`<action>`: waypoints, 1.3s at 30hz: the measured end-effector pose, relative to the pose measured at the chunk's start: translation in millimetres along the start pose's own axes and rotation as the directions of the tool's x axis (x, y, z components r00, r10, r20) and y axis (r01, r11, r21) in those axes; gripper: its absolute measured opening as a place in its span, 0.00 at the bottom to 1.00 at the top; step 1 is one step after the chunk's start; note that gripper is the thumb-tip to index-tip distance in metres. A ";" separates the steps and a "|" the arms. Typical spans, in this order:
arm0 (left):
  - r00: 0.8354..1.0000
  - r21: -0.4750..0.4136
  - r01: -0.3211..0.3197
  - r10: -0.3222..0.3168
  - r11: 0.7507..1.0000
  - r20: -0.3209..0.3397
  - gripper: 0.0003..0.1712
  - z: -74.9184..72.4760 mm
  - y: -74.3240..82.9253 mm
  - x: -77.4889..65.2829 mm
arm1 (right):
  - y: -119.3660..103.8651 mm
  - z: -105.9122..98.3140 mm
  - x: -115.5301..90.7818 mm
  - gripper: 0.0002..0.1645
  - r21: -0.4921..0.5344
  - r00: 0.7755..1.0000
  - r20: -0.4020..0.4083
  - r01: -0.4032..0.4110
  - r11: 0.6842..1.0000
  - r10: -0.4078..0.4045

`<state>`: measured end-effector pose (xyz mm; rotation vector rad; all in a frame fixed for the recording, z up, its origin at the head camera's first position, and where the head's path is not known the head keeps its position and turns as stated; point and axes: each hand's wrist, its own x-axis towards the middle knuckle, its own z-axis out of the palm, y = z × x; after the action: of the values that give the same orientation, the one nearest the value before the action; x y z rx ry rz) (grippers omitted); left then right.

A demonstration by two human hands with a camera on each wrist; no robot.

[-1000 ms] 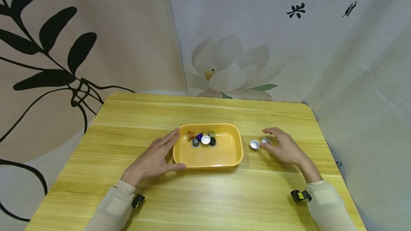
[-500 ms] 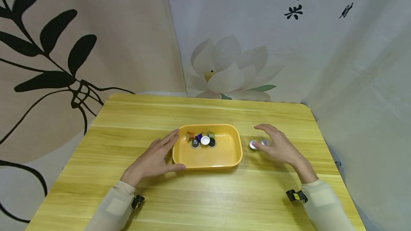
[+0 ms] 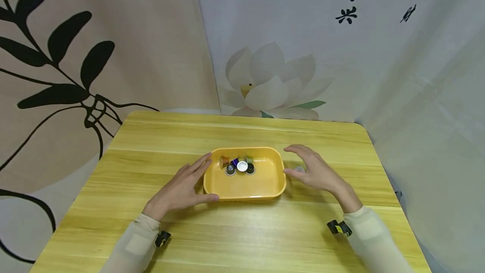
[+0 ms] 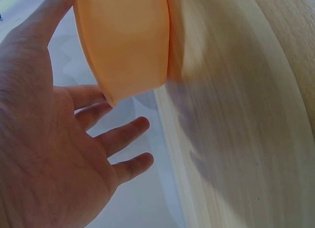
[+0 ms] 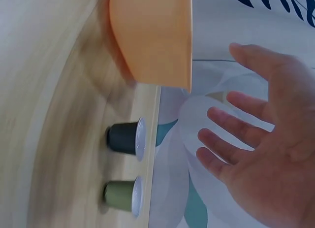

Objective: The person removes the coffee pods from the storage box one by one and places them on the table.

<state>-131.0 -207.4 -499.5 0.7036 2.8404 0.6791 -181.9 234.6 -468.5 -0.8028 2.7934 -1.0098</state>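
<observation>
My left hand (image 3: 179, 188) rests at the left end of a yellow plastic tray (image 3: 265, 182), thumb at the near rim and fingers at the far corner. The left wrist view shows its fingers extended, some touching the rim. At the tray's right end is my right hand (image 3: 323, 174), empty, its thumb close to the rim. Inside the tray lie several coffee capsules, among them an orange one (image 3: 224, 162), a purple one (image 3: 235, 162) and one with its white lid facing up (image 3: 242, 166). A black capsule (image 5: 123, 138) and a green capsule (image 5: 120, 195) stand on the table beneath my right hand.
The wooden table (image 3: 242, 239) extends around the tray. Behind it hang cloth curtains (image 3: 151, 54) printed with leaves, a lotus and characters. Each sleeve has a small black wrist camera (image 3: 163, 238) beside its cuff.
My right hand has moved left from above the two capsules on the table to the tray's right rim. The left hand and the tray have kept their places.
</observation>
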 end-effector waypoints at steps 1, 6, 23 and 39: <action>1.000 0.001 0.000 0.000 1.000 -0.001 0.71 0.0 -0.1 0.0 | -1.8 0.5 1.6 0.41 -0.001 1.000 0.002 0.007 1.000 -0.007; 1.000 0.002 0.006 -0.006 1.000 -0.003 0.71 0.1 -0.7 0.1 | -9.0 4.5 9.7 0.40 -0.014 0.999 0.020 0.037 0.999 -0.036; 1.000 -0.008 -0.001 0.001 1.000 0.000 0.71 -0.7 -0.4 -0.3 | -22.2 15.9 29.2 0.41 -0.007 0.992 0.117 0.054 0.999 -0.053; 1.000 -0.005 0.006 -0.006 1.000 0.001 0.72 -0.3 -1.9 0.2 | -32.6 26.0 44.2 0.40 -0.023 0.982 0.162 0.105 0.994 -0.100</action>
<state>-132.1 -208.9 -500.1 0.6945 2.8381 0.6843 -199.3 176.5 -464.0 -0.9940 2.6619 -0.8737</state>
